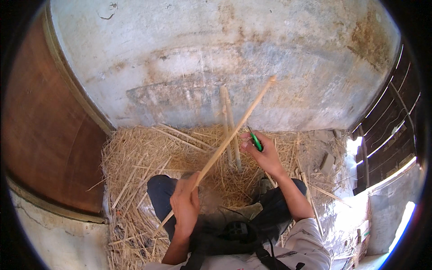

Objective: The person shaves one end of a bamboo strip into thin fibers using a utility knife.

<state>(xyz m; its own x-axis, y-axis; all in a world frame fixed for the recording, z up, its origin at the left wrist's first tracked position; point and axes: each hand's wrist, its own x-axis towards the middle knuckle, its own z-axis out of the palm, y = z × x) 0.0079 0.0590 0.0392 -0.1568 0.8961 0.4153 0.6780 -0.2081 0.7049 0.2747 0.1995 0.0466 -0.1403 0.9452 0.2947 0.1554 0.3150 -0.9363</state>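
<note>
My left hand (184,204) is closed around a long, pale strip of bamboo or split wood (247,112). The strip slants from beside my left knee up toward the far wall, its upper end free. In my right hand (269,158) is a small knife-like tool with a green handle (257,142); a thin dark tip points away from me. The tool sits right of the strip and apart from it. Behind the strip, two upright pale poles (225,112) stand in the shavings near the wall, partly covered by it.
Straw-like shavings and loose strips (135,189) cover the floor around my bent legs. A stained plaster wall (180,58) rises in front. A brown wooden panel (54,126) stands left, dark slats (387,121) right. A small block (327,163) lies at right.
</note>
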